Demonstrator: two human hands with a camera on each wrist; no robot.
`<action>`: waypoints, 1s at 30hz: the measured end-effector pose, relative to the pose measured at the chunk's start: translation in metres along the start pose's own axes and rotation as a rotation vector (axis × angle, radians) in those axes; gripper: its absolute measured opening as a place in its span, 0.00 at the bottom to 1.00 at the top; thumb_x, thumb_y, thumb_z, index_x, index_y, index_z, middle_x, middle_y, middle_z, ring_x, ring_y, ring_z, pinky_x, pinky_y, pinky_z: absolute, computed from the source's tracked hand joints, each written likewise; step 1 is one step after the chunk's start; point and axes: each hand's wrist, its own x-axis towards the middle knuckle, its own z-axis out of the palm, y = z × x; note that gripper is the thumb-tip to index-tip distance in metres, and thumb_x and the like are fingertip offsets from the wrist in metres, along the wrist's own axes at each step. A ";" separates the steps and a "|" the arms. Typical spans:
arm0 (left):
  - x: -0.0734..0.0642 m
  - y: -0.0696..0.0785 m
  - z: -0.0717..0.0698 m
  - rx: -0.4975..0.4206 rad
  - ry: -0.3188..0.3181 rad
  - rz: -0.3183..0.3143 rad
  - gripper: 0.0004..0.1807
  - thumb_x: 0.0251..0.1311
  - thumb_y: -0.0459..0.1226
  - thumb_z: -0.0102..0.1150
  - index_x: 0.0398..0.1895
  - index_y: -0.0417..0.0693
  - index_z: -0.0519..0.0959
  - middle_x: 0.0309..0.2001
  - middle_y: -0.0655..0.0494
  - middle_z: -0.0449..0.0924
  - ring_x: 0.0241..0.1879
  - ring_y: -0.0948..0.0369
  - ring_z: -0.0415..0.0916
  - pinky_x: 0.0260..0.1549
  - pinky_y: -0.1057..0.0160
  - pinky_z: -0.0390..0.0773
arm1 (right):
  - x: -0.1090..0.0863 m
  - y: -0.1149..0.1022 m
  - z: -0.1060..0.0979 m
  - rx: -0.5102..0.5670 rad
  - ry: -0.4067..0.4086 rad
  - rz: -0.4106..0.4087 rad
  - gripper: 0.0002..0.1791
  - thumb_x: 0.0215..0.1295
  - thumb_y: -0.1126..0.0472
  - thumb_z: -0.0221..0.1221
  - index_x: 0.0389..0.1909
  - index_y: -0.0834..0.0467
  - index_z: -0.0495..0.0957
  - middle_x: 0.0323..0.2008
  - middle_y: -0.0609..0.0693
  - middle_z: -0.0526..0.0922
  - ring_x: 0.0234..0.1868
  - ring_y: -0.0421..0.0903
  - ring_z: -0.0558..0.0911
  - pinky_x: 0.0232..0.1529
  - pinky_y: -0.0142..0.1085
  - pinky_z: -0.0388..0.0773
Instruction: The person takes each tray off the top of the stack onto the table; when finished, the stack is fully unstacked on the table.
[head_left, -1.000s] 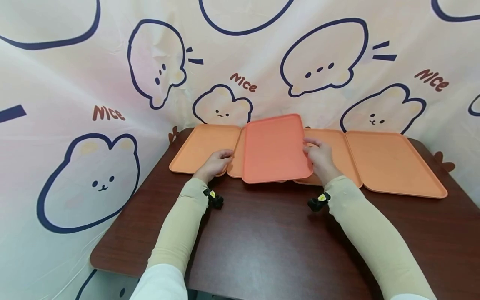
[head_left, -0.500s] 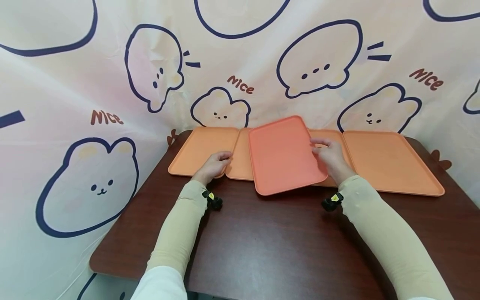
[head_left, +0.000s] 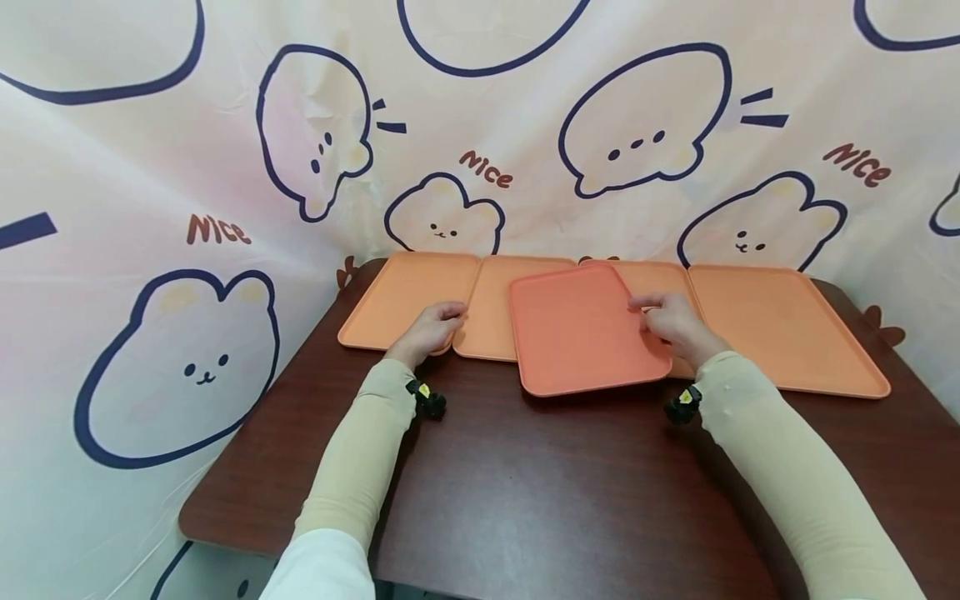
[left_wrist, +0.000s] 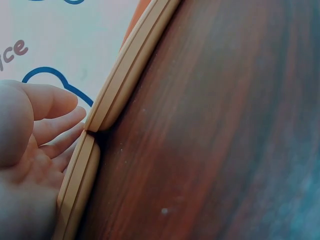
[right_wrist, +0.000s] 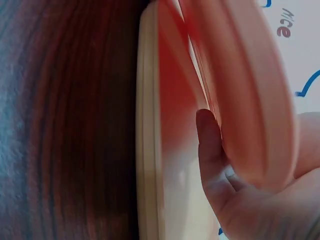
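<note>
My right hand (head_left: pixel 677 325) pinches the right edge of a coral-red tray (head_left: pixel 588 333). This tray is slightly turned and hangs over the two middle orange trays. The right wrist view shows a finger (right_wrist: pixel 209 145) on the tray's underside, with a gap between the coral tray (right_wrist: pixel 250 90) and the pale orange tray (right_wrist: pixel 150 125) below. My left hand (head_left: pixel 431 329) rests at the seam between the leftmost orange tray (head_left: pixel 401 292) and the second orange tray (head_left: pixel 483 321). In the left wrist view its fingers (left_wrist: pixel 55 125) are loosely bent over the trays and hold nothing.
The orange trays form a row along the back of the dark wood table (head_left: pixel 540 483); the rightmost orange tray (head_left: pixel 787 329) reaches near the right edge. A cartoon-printed cloth (head_left: pixel 525 108) hangs right behind the table.
My right hand has moved the coral tray right and lowered it toward the orange trays, from a raised tilt to nearly flat. The left hand has stayed in place.
</note>
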 end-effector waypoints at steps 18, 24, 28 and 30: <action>0.000 0.003 -0.001 0.070 0.025 0.012 0.28 0.84 0.37 0.48 0.83 0.42 0.66 0.81 0.44 0.68 0.73 0.53 0.68 0.63 0.64 0.74 | 0.001 -0.005 0.006 0.188 0.002 0.139 0.34 0.79 0.71 0.45 0.83 0.50 0.65 0.84 0.57 0.59 0.71 0.55 0.71 0.72 0.50 0.76; 0.000 0.001 -0.001 0.051 0.020 0.018 0.28 0.85 0.36 0.47 0.83 0.40 0.65 0.81 0.41 0.67 0.81 0.50 0.62 0.77 0.54 0.69 | -0.001 -0.006 0.013 0.196 0.071 0.080 0.32 0.81 0.70 0.44 0.82 0.50 0.67 0.86 0.56 0.55 0.78 0.57 0.63 0.80 0.54 0.64; 0.002 -0.001 0.000 0.052 0.015 0.027 0.28 0.84 0.36 0.47 0.83 0.40 0.65 0.81 0.41 0.67 0.79 0.49 0.65 0.60 0.65 0.75 | -0.001 -0.004 0.015 0.190 0.120 0.004 0.29 0.83 0.70 0.46 0.80 0.54 0.71 0.85 0.59 0.58 0.75 0.56 0.66 0.73 0.46 0.68; 0.003 -0.002 0.000 0.047 0.015 0.028 0.28 0.84 0.35 0.47 0.83 0.40 0.65 0.81 0.41 0.67 0.77 0.49 0.67 0.51 0.70 0.73 | 0.000 -0.004 0.013 0.188 0.131 -0.019 0.28 0.83 0.70 0.47 0.79 0.55 0.72 0.83 0.60 0.61 0.73 0.55 0.68 0.70 0.43 0.70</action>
